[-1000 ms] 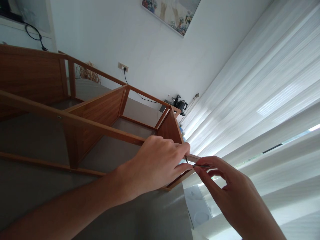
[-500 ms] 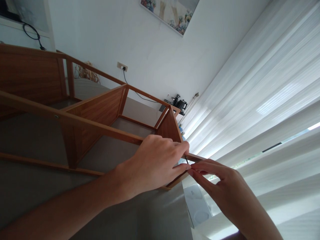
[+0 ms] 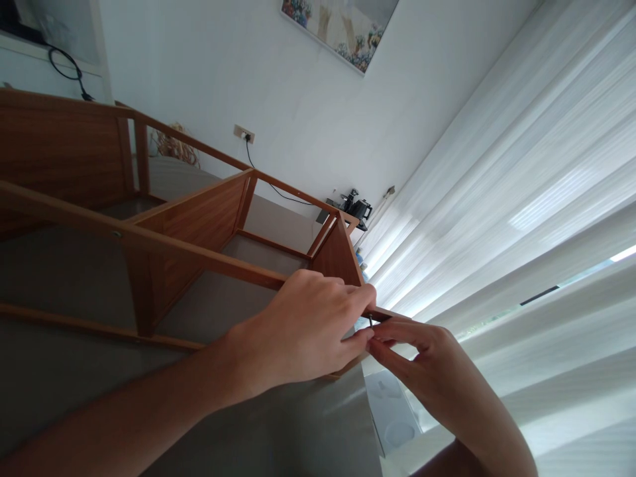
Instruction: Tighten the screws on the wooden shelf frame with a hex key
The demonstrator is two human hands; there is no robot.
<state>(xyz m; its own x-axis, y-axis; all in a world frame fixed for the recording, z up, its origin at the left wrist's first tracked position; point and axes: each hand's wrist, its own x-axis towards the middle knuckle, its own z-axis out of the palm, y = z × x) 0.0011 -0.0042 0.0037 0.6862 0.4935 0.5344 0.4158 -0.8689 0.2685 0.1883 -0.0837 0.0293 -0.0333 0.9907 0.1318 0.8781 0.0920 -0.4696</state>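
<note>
A reddish-brown wooden shelf frame (image 3: 228, 263) lies on its side, with slatted panels between its rails. My left hand (image 3: 303, 324) is closed over the near rail by the frame's right end, its fingers curled and hidden behind. Its thumb reaches down beside a small thin metal screw (image 3: 370, 320), which stands against the underside of the rail. My right hand (image 3: 422, 354) pinches the lower end of this screw between thumb and fingertips, touching the left thumb. How far the screw sits in the wood is hidden.
White curtains (image 3: 497, 199) hang close on the right. A white box-like thing (image 3: 392, 411) is below my right hand. Behind the frame stand a black kettle (image 3: 361, 209), a wall socket (image 3: 244, 134) with a cord, and a tangled tan bundle (image 3: 176, 144). A picture (image 3: 342, 30) hangs above.
My right hand has shifted slightly left and its wrist has turned, with the forearm swung lower. The screw now looks more upright. My left hand has barely moved.
</note>
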